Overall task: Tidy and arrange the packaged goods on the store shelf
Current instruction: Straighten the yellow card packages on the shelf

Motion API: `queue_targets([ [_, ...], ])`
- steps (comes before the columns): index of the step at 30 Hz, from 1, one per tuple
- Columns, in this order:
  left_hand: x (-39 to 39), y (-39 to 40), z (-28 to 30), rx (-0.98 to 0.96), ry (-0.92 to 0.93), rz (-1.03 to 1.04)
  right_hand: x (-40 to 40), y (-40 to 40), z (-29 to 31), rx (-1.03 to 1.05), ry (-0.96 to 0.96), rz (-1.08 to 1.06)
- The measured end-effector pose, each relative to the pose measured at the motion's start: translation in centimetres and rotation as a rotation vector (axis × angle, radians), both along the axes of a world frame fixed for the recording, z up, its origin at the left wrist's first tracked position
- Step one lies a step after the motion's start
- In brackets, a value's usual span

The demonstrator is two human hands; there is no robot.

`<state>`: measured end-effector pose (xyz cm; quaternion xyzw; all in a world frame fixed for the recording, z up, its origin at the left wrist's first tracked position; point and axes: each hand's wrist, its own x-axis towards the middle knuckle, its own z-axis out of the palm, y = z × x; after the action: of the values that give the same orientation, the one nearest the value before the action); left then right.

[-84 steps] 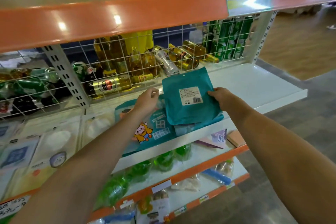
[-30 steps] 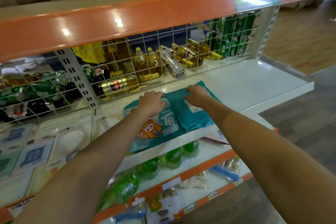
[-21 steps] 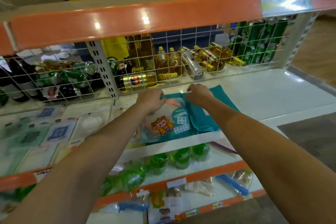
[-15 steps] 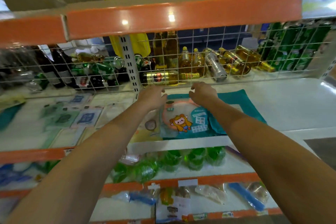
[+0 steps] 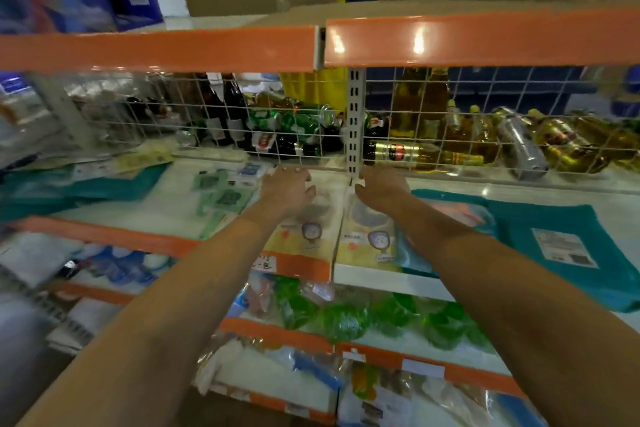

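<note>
Both hands reach to the back of the white shelf (image 5: 519, 187), just in front of the wire mesh. My left hand (image 5: 287, 189) hovers with spread fingers over the top of a pale yellow packet (image 5: 304, 236). My right hand (image 5: 379, 187) hovers the same way over a second pale yellow packet (image 5: 367, 239) beside it. Neither hand holds anything. To the right lies the stack of teal pouches (image 5: 540, 229), the top one showing a white label. Green-printed flat packets (image 5: 221, 198) lie to the left of my left hand.
A wire mesh (image 5: 433, 121) backs the shelf, with bottles and cans (image 5: 512, 142) lying behind it. An orange shelf edge (image 5: 450, 38) runs overhead. Teal packets (image 5: 69, 184) lie far left. Green bags (image 5: 346, 315) fill the shelf below, clear bagged goods (image 5: 277, 374) the lowest one.
My hands have let go of the teal pouches and moved left to the pale yellow packets. The view has swung left, so the teal stack now lies at the right.
</note>
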<state>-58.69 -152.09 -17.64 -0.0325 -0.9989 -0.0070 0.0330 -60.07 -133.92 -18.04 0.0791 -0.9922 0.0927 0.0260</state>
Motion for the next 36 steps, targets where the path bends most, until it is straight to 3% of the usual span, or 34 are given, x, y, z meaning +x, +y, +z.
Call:
queue_targets([
  [17,2.0,-16.6,0.4,-0.03,-0.002,0.063,-0.4,-18.9,0.8,0.027,-0.057,0.108],
  [36,-0.4,-27.7,-0.9,-0.032,-0.087,0.286,-5.9,-31.4,-0.1,0.059,-0.069,0.311],
])
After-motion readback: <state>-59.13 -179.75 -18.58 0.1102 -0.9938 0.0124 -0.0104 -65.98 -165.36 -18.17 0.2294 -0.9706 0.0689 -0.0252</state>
